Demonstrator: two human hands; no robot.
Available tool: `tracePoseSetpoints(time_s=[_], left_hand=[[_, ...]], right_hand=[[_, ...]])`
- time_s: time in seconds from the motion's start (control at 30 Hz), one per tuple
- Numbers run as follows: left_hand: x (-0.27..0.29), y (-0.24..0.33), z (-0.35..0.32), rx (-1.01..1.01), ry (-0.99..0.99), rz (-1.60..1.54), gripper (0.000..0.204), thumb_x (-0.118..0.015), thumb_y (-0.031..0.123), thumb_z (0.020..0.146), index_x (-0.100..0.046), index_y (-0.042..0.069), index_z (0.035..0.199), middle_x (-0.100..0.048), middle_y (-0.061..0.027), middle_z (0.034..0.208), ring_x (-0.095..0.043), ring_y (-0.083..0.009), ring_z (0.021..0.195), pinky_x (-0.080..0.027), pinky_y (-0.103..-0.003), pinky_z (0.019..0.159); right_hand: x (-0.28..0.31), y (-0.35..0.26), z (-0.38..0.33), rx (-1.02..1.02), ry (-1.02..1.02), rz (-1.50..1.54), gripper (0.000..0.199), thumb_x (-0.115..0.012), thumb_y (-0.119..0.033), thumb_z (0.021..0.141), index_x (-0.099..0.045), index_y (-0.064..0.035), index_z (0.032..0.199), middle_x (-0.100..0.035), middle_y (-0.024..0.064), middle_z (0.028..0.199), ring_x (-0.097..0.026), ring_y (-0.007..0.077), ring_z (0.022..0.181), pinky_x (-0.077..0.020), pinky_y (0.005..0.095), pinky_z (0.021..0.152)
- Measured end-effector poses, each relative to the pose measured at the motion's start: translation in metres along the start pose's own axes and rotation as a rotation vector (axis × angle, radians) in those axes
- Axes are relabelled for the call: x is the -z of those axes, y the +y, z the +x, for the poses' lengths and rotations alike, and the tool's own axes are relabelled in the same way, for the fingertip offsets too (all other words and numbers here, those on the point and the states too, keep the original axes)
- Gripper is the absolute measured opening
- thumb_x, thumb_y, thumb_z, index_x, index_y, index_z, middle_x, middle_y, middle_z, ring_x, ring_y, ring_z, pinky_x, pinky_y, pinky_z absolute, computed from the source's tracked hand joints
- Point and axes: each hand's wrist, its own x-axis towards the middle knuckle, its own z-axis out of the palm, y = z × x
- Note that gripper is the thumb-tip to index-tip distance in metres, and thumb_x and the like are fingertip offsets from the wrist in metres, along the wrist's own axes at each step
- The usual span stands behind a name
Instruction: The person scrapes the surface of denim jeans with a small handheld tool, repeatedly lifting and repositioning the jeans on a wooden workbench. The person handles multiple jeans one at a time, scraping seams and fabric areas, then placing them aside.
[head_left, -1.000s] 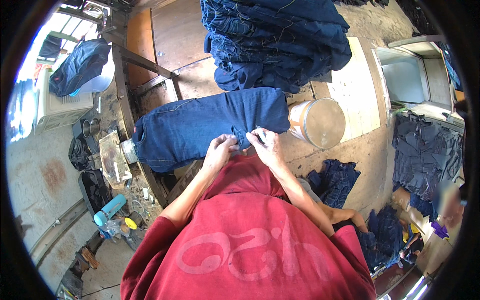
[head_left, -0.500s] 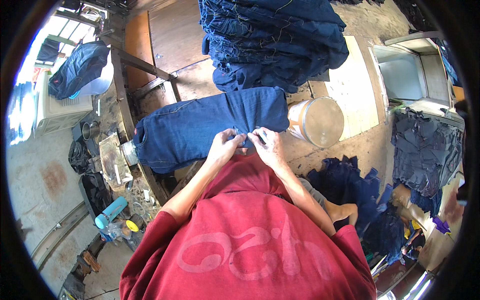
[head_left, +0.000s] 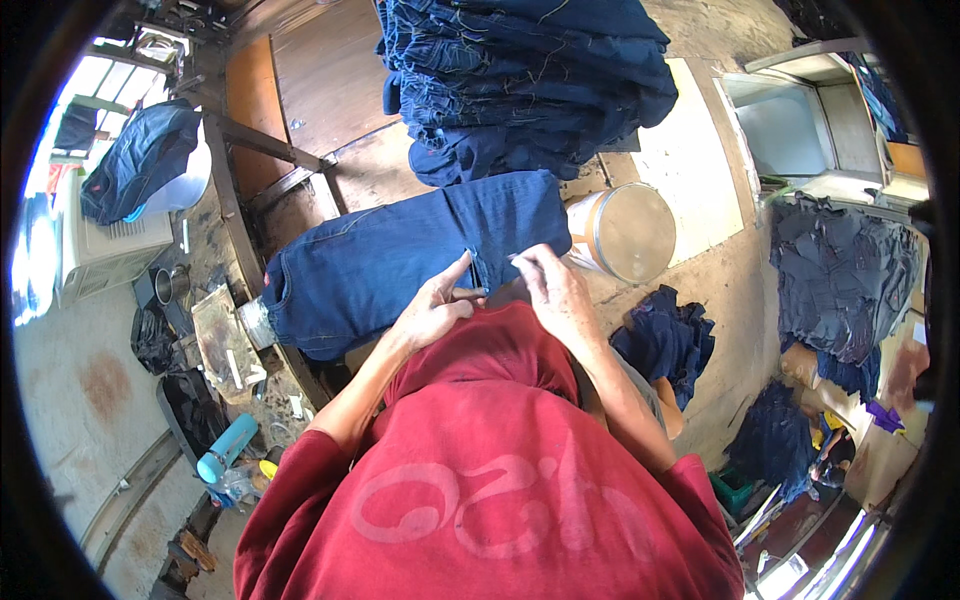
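A pair of dark blue jeans (head_left: 370, 260) lies stretched over a narrow support in front of me, its waist end toward the left. My left hand (head_left: 432, 312) is at the near edge of the jeans beside a short seam opening, thumb on top and a finger beneath, pinching the cloth. Just to the right, my right hand (head_left: 555, 292) is raised a little off the jeans with thumb and forefinger pressed together. A small dark bit shows at those fingertips, too small to name.
A tall pile of dark blue jeans (head_left: 520, 85) stands beyond. Right of the jeans is a round drum (head_left: 635, 235) with a tan lid. Blue garments (head_left: 665, 340) lie on the floor, with dark grey cloth (head_left: 845, 280) farther right. A turquoise bottle (head_left: 228, 447) is at lower left.
My hands were together at the edge of the jeans; they have parted, the right lifting away to the right. The blue garments on the floor now show as two separate heaps.
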Motion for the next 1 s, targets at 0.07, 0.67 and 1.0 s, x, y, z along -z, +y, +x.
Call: tracePoseSetpoints(time_s=[0.07, 0.67, 1.0], left_hand=[[0.002, 0.004, 0.001, 0.071, -0.014, -0.044, 0.1, -0.055, -0.011, 0.089, -0.013, 0.011, 0.177, -0.066, -0.0218, 0.142, -0.059, -0.0038, 0.073, -0.047, -0.019, 0.061], [0.009, 0.022, -0.005, 0.217, -0.101, -0.065, 0.11, -0.052, -0.016, 0.085, -0.011, 0.023, 0.179, -0.061, -0.0235, 0.151, -0.047, -0.0037, 0.062, -0.042, -0.021, 0.052], [0.009, 0.013, -0.003, 0.24, -0.085, -0.162, 0.115, -0.052, -0.019, 0.082, -0.009, 0.024, 0.179, -0.062, -0.0225, 0.15, -0.045, -0.0031, 0.062, -0.04, -0.022, 0.051]], right_hand=[[-0.001, -0.015, -0.002, 0.104, -0.037, -0.095, 0.014, -0.061, -0.023, 0.111, -0.065, -0.0098, 0.109, -0.078, 0.0147, 0.083, -0.077, 0.0384, 0.08, -0.058, 0.0519, 0.069], [0.002, -0.03, 0.021, 0.226, 0.061, -0.424, 0.023, -0.072, -0.029, 0.101, -0.072, -0.01, 0.089, -0.076, 0.0172, 0.083, -0.076, 0.0383, 0.079, -0.0584, 0.052, 0.067], [0.002, -0.025, 0.014, 0.233, -0.022, -0.455, 0.027, -0.073, -0.032, 0.099, -0.073, -0.0093, 0.084, -0.075, 0.0145, 0.077, -0.075, 0.0371, 0.076, -0.0578, 0.0513, 0.068]])
